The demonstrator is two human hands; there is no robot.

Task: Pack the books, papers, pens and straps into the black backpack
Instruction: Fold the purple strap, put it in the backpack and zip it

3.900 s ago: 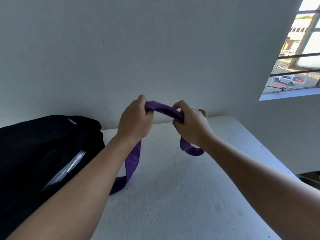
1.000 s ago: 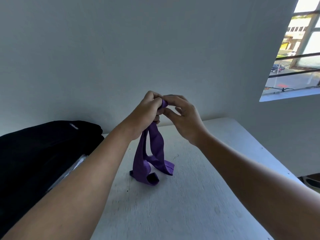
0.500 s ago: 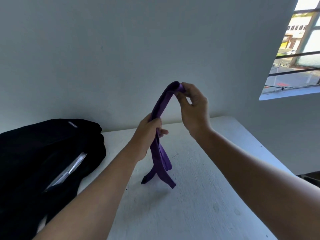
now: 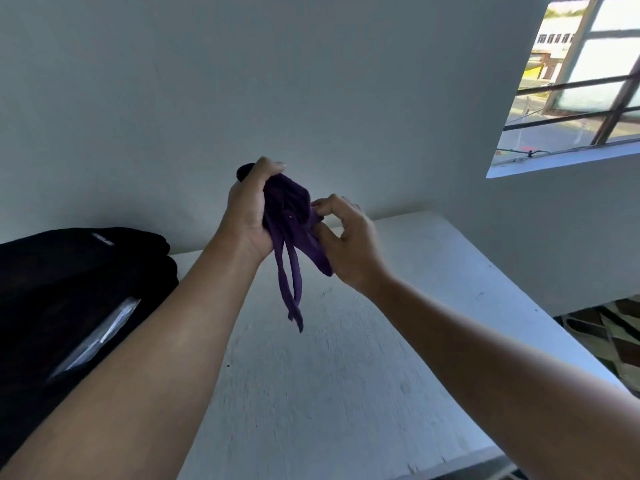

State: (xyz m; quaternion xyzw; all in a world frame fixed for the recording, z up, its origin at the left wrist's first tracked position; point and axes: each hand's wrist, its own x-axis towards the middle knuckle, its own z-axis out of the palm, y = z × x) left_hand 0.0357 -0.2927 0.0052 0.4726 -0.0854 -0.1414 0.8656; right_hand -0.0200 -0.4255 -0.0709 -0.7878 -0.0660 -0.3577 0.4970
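From the head camera I see both hands raised above the far half of the white surface (image 4: 311,393), close together and level with the line where it meets the grey wall (image 4: 242,81).

My left hand (image 4: 247,216) has its fingers curled round a bunched purple strap (image 4: 289,206), gripping the gathered folds in the palm, with a dark end of the bundle poking out above the knuckles. Two narrow tails of the strap hang straight down from that fist and end in the air above the surface, not touching it.

My right hand (image 4: 346,240) sits just beside the left, thumb and forefinger pinching a fold on the right side of the bundle. A short flap of strap drops down against its palm. The other fingers of that hand are loosely bent; I cannot tell whether they touch the fabric.

The black backpack (image 4: 69,289) lies at the left edge of the surface, its far end against the wall, well apart from the strap. Its mouth gapes towards me, and something pale and glossy (image 4: 100,337) shows inside the opening; I cannot tell what it is.

A barred window (image 4: 581,91) stands at the upper right.
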